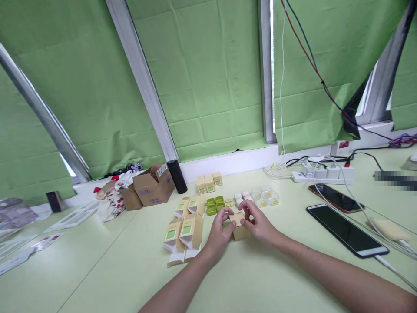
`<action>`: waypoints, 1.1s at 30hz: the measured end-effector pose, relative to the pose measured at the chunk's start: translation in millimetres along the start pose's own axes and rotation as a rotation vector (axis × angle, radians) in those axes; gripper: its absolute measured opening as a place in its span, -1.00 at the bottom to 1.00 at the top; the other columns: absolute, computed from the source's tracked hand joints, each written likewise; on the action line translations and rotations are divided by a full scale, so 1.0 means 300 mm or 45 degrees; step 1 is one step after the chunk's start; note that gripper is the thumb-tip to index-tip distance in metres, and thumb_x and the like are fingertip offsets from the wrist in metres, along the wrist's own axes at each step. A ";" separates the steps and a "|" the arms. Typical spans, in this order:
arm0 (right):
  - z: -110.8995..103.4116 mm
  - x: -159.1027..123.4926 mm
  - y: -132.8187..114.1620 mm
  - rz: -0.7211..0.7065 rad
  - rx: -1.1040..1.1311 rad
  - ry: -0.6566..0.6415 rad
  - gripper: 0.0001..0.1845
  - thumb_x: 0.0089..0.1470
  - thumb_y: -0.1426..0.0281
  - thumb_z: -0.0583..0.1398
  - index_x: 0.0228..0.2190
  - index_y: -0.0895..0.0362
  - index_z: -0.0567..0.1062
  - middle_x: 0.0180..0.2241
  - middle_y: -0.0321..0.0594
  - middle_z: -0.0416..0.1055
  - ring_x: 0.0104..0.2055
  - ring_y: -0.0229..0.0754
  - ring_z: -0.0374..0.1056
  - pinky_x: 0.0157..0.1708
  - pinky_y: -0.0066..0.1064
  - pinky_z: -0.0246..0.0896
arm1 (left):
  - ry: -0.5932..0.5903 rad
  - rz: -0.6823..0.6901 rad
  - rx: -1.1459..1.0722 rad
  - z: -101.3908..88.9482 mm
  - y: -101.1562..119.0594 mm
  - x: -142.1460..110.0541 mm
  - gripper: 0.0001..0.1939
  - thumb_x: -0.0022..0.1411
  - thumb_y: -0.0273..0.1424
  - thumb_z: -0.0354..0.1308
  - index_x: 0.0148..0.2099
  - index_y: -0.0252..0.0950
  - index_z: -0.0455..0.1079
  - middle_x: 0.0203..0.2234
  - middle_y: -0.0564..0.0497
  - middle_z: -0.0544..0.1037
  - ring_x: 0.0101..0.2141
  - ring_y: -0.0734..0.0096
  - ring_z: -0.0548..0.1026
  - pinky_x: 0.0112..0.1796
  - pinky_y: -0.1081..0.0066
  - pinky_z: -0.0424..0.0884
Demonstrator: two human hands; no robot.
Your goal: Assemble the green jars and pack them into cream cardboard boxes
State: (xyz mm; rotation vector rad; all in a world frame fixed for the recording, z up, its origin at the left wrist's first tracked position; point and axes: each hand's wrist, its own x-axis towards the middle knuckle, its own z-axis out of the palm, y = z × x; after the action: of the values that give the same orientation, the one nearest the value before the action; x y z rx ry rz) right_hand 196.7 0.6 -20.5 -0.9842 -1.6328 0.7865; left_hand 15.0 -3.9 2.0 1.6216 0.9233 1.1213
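Note:
Between my two hands a small tan cardboard box (241, 234) rests on the table, its top flap under my fingers. My left hand (219, 232) grips the box's left side, thumb on the flap. My right hand (259, 221) holds the right side with curled fingers and thumb at the top edge. Left of it stand several open tan boxes (191, 228) with green labels. Just beyond my hands are green square containers (215, 205), small yellowish pieces (229, 202), pale pink-white items (241, 196) and clear round-celled containers (265, 196).
Three closed small boxes (209, 182) stand farther back. A black cylinder (177, 176) and an open brown carton (154, 184) are at the back left. On the right lie two phones (347, 229), a power strip (322, 174) and loose cables. A patterned cloth bag (110, 202) sits left of the carton.

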 end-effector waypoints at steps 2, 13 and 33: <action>-0.003 0.003 0.005 0.013 -0.004 -0.022 -0.72 0.08 0.45 0.18 -0.13 0.01 0.34 -0.27 -0.34 0.24 -0.37 -0.22 0.22 -0.42 -0.40 0.14 | -0.020 -0.006 0.004 0.002 0.005 0.000 -0.71 0.21 -0.23 0.28 -0.08 -0.20 0.35 -0.13 -0.07 0.52 -0.04 0.13 0.46 -0.09 0.32 0.34; -0.045 0.008 0.004 0.055 0.093 -0.258 -0.45 -0.06 0.50 0.26 -0.02 -0.03 0.32 -0.09 -0.24 0.24 -0.17 -0.17 0.33 -0.39 -0.42 0.31 | 0.091 0.029 0.052 -0.013 -0.003 0.006 -0.71 0.20 -0.39 0.23 -0.02 -0.19 0.36 -0.03 -0.14 0.60 0.12 0.02 0.49 0.06 0.20 0.31; -0.031 0.019 -0.010 0.052 0.199 -0.039 -0.61 -0.03 0.42 0.21 -0.12 -0.01 0.30 -0.28 -0.41 0.19 -0.52 -0.34 0.37 -0.51 -0.42 0.32 | 0.380 -0.013 0.074 -0.033 -0.067 0.044 -0.80 0.17 -0.45 0.14 -0.12 -0.19 0.41 -0.25 -0.03 0.59 -0.16 0.20 0.53 -0.10 0.30 0.34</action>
State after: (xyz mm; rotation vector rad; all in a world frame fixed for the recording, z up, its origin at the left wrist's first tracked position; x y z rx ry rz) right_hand 204.3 4.5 -13.1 -0.9006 -1.5563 0.9460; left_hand 8.3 16.8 -12.3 1.5177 1.1640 1.3649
